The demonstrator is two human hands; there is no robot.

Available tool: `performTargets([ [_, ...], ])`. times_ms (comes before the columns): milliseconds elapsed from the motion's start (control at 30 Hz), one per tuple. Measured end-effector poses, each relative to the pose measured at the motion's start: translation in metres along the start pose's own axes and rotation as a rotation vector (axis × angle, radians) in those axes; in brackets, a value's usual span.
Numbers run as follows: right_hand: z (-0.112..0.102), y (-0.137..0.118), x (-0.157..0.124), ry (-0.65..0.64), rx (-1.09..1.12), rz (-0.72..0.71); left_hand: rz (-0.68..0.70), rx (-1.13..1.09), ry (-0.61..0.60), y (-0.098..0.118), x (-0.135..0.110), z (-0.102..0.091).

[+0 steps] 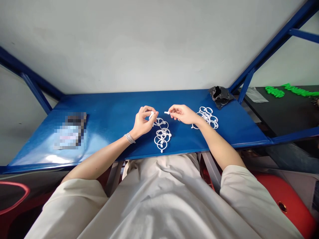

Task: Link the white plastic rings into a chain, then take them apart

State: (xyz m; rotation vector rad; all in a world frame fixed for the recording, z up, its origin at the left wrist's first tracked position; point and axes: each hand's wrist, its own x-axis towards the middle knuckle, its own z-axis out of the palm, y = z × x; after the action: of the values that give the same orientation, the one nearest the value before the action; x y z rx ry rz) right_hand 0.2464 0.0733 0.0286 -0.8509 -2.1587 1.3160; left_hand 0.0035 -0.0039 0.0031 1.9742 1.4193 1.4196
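Observation:
My left hand (pixel 146 120) is closed over the middle of the blue table (pixel 112 109), with a small white plastic piece (pixel 151 115) pinched between thumb and fingers. Just beside and below it, a row of overlapping white plastic rings (pixel 163 136) with small knobs runs toward the table's front edge; whether they join the held piece I cannot tell. My right hand (pixel 183 114) pinches another white plastic piece, its narrow end (pixel 166 113) pointing left. A gap separates the two hands. Partly behind my right wrist lies a loose pile of similar white rings (pixel 211 121).
A crumpled black plastic bag (pixel 220 96) sits at the table's back right. On the left lies a blurred-out item (pixel 71 131). Blue frame bars (pixel 264 49) rise at both sides. Bright green pieces (pixel 296 90) lie on a dark table at right, above a red stool (pixel 284 199).

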Motion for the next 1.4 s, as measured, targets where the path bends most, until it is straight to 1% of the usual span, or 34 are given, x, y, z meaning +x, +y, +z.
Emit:
performTargets([
  [133, 0.017, -0.003, 0.002, -0.076, 0.212, -0.009, -0.019, -0.135, -0.115, 0.005, -0.001, 0.001],
  [233, 0.027, -0.007, 0.002, -0.089, 0.270, -0.022, -0.026, -0.138, -0.090, 0.008, -0.003, 0.002],
  [300, 0.030, -0.010, 0.002, -0.104, 0.272, -0.023, -0.043, -0.108, -0.050, 0.009, -0.004, 0.001],
  [367, 0.031, -0.011, 0.001, -0.136, 0.272, -0.018, -0.040, -0.083, -0.051, 0.009, -0.004, 0.000],
  [467, 0.033, -0.009, 0.001, -0.174, 0.259, -0.012, 0.019, -0.060, -0.131, 0.006, -0.003, -0.001],
  [533, 0.035, -0.005, 0.001, -0.157, 0.242, -0.021, 0.047, -0.033, -0.190, 0.003, -0.002, -0.002],
  [600, 0.037, -0.002, 0.002, -0.132, 0.228, -0.035, 0.052, -0.037, -0.275, 0.001, -0.002, -0.002],
  [700, 0.039, -0.001, 0.002, -0.146, 0.244, -0.048, 0.040, -0.156, -0.408, 0.000, -0.001, -0.002],
  [900, 0.042, -0.010, -0.002, -0.228, 0.416, -0.108, -0.038, -0.429, -0.494, 0.009, 0.002, -0.004],
  [967, 0.045, -0.013, -0.003, -0.236, 0.458, -0.124, -0.062, -0.533, -0.520, 0.009, 0.002, -0.005],
  [1033, 0.047, -0.014, -0.003, -0.223, 0.502, -0.131, -0.107, -0.618, -0.510, 0.007, 0.001, -0.004],
  [1100, 0.048, -0.014, -0.002, -0.205, 0.534, -0.121, -0.141, -0.646, -0.474, 0.003, 0.001, -0.003],
  [1167, 0.046, -0.012, 0.000, -0.162, 0.529, -0.099, -0.172, -0.624, -0.409, -0.001, 0.001, -0.001],
  [1300, 0.040, -0.010, 0.003, 0.019, 0.434, -0.090, -0.258, -0.555, -0.273, -0.005, 0.002, 0.003],
  [1367, 0.038, -0.011, 0.003, 0.050, 0.395, -0.087, -0.255, -0.509, -0.238, -0.004, 0.001, 0.006],
  [1400, 0.037, -0.012, 0.002, 0.038, 0.388, -0.082, -0.234, -0.473, -0.215, -0.004, 0.000, 0.006],
])
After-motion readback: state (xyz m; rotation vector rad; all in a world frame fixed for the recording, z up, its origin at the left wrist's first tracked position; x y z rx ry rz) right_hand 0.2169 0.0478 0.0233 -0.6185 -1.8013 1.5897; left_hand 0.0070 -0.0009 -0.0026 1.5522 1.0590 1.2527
